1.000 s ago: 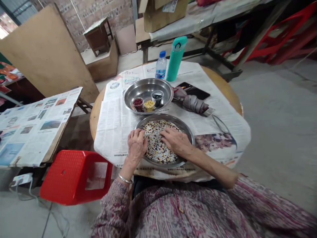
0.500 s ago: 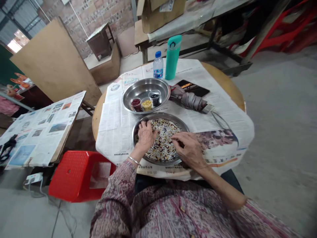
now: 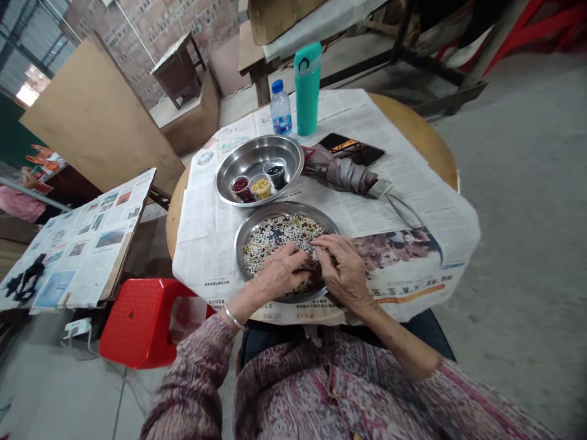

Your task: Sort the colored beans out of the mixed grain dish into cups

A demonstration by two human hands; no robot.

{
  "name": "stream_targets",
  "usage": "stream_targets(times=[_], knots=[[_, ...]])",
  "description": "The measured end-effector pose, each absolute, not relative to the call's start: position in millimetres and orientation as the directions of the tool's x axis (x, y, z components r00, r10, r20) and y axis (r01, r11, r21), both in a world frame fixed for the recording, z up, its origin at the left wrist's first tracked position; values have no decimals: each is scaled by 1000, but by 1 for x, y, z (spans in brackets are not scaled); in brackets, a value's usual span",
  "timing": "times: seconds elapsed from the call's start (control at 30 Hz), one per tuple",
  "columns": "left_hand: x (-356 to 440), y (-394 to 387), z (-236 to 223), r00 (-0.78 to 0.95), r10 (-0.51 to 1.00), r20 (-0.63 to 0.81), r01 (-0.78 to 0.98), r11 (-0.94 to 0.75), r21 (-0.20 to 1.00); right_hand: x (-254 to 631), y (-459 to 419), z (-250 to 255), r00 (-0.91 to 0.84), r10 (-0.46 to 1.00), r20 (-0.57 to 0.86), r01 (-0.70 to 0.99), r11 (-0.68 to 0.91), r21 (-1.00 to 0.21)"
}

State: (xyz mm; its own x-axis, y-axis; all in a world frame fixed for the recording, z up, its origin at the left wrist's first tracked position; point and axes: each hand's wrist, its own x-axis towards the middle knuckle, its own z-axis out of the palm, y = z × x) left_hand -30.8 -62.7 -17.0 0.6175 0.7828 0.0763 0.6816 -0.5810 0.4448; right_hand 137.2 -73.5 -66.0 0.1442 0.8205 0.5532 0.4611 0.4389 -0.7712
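A steel plate (image 3: pixel 241 234) in front of me holds a spread of mixed white, yellow, dark red and black grains and beans (image 3: pixel 279 235). My left hand (image 3: pixel 282 269) is low over the plate's near side, fingers curled down at the grains; what lies under them is hidden. Close on its right, my right hand (image 3: pixel 342 269) reaches over the plate's right edge, thumb and fingers drawn together; anything between them is too small to make out. Behind stands a steel basin (image 3: pixel 243 156) with small clear cups of red beans (image 3: pixel 242 188), yellow grains (image 3: pixel 261 187) and black beans (image 3: pixel 276 175).
Newspaper (image 3: pixel 202 244) covers the round table. A water bottle (image 3: pixel 280 110), a turquoise flask (image 3: pixel 307 88), a phone (image 3: pixel 351 148) and a folded umbrella (image 3: pixel 342 171) stand or lie beyond the plate. A red stool (image 3: pixel 137 321) is at the left, by a newspaper-covered board (image 3: pixel 87 244).
My left hand has moved from the plate's left side to its near right, beside my right hand. A small bare patch shows among the grains. The view has shifted slightly.
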Motion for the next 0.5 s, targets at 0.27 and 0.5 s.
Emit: stream_targets(times=[0.27, 0.5], knots=[[-76, -83, -1, 577, 815, -49, 768, -521, 373, 137, -71, -74, 139, 758, 638, 467, 518, -717], [-55, -70, -3, 817, 573, -61, 570, -789, 227, 137, -70, -78, 140, 749, 648, 477, 523, -707]])
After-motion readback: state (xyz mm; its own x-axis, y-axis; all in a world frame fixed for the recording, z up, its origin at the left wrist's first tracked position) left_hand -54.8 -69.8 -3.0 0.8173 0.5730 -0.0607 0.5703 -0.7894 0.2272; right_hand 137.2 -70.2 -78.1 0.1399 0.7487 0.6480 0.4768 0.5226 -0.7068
